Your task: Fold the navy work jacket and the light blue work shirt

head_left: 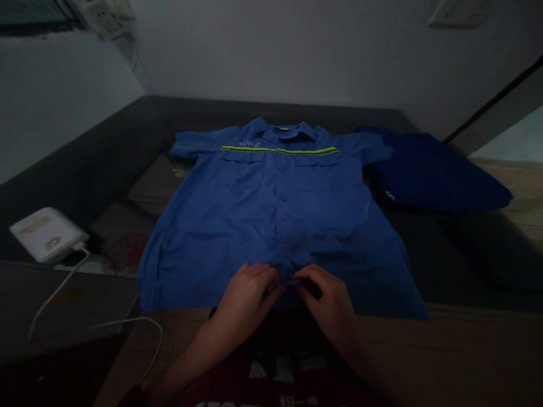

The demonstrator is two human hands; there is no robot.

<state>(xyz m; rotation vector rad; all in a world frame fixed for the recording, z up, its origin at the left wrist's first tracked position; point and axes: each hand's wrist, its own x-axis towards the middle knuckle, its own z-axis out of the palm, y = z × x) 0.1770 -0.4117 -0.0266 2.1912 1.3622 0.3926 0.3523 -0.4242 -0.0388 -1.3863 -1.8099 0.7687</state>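
Note:
A blue short-sleeved work shirt lies spread face up, its collar away from me and its hem towards me. A yellow-green stripe crosses the chest above two flap pockets, and buttons run down the middle. At the lower end of the button front, my left hand pinches the cloth between thumb and fingers. Close beside it my right hand pinches the same placket. The fingertips cover the spot they grip, so I cannot see whether a button is there.
Dark blue folded cloth lies to the right of the shirt on the dark tabletop. At the left sits a white box-shaped device with a white cable hanging over the near edge. Walls stand behind and at left.

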